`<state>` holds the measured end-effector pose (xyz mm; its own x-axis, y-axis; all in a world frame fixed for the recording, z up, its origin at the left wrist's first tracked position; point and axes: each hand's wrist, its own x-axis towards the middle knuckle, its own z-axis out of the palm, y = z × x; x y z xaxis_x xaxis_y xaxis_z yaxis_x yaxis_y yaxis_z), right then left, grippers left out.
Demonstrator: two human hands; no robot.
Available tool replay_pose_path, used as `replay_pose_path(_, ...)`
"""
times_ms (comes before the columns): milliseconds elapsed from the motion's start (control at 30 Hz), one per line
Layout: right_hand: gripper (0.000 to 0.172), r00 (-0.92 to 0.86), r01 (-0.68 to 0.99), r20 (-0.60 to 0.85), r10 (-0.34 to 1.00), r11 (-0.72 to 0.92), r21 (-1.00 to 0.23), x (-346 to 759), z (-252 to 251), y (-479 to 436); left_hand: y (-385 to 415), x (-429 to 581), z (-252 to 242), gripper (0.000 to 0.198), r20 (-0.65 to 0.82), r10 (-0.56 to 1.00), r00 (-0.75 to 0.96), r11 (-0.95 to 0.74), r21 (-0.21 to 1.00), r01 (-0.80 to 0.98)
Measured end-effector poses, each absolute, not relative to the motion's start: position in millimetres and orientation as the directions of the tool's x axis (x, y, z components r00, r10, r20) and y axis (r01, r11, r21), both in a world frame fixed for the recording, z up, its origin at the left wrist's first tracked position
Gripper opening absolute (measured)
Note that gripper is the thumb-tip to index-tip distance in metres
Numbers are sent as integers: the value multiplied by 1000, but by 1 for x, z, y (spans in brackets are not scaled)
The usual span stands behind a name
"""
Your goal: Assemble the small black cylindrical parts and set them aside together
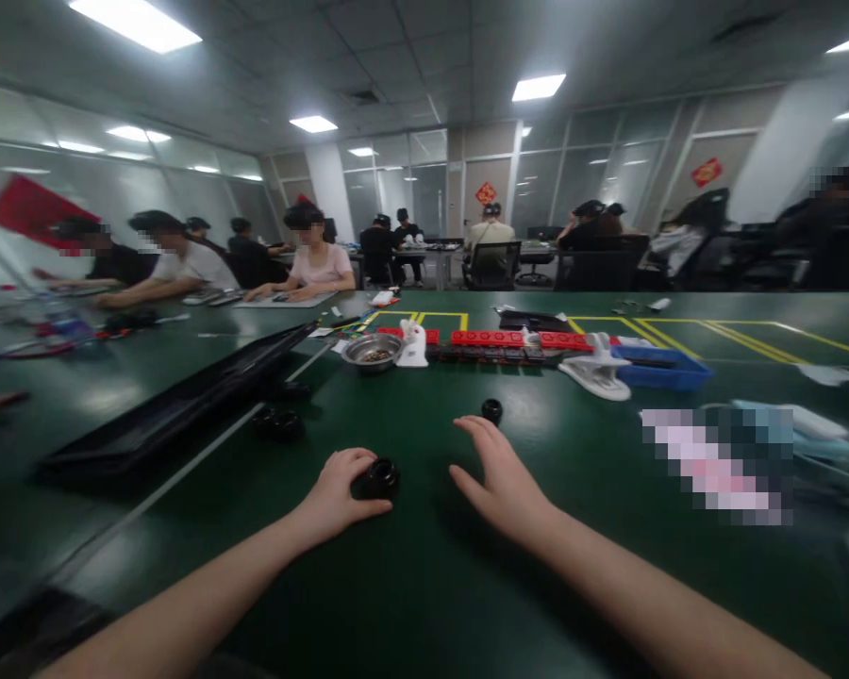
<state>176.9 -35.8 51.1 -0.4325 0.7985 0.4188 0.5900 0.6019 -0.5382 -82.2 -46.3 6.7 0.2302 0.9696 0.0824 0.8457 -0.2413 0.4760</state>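
Observation:
My left hand (343, 490) curls round a black ring-shaped part (380, 478) with a hole in its top, thumb on the near side and fingers behind. To the right, my right hand (499, 471) hovers above the green table (424, 566), its thumb and fingers apart with nothing between them. Just beyond its fingertips sits a smaller-looking black round part (491, 410). More black round parts (277, 423) lie to the left, beside a long black tray (184, 405).
Farther back stand a metal bowl (373, 353) of small pieces, a white rabbit-shaped object (413, 344), red strips (491, 338), a white stand (598, 368) and a blue bin (665, 369). Several people sit at tables beyond. A blurred-out item (714, 462) lies at right.

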Motion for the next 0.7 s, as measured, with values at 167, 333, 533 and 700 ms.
replay_pose_path(167, 42, -468, 609, 391, 792, 610, -506, 177, 47, -29, -91, -141, 0, 61, 122, 983, -138, 87, 352, 932)
replay_pose_path(333, 40, -473, 626, 399, 785, 618, -474, 178, 44, -30, -107, -190, 2, 64, 121, 924, -363, 324, 258, 910)
replay_pose_path(533, 40, -473, 654, 396, 787, 615, -441, 178, 40, -28, -86, -222, 12, 68, 106, 842, -529, 496, 231, 837)
replay_pose_path(700, 41, -475, 681, 371, 798, 600, -419, 180, 41, -23, -68, -229, 9, 69, 82, 831, -551, 517, 254, 818)
